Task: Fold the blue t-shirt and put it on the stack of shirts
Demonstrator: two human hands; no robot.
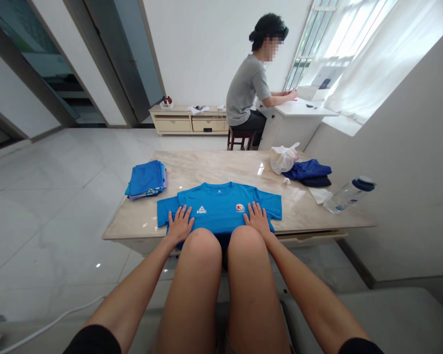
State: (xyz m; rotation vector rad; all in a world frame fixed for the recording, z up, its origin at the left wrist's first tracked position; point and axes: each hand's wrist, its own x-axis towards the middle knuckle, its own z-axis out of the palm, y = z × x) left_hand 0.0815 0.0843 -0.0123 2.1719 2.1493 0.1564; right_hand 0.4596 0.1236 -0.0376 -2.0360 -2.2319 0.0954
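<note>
A blue T-shirt (221,204) lies spread on the marble-topped table (214,164), its collar toward the far side and both sleeves out. White lettering marks one side of the chest, and a round red-and-white badge the other. My left hand (180,225) rests flat on the shirt near the sleeve on the left, fingers spread. On the other side my right hand (257,218) lies flat below the badge, fingers apart. The lower part of the shirt hangs over the table's near edge and is partly hidden behind my knees.
A stack of folded blue clothes (146,178) sits at the table's left end. Toward the right are a white plastic bag (283,157), dark blue clothing (308,171) and a clear water bottle (347,195). Beyond, a person (245,93) sits at a white desk (299,107).
</note>
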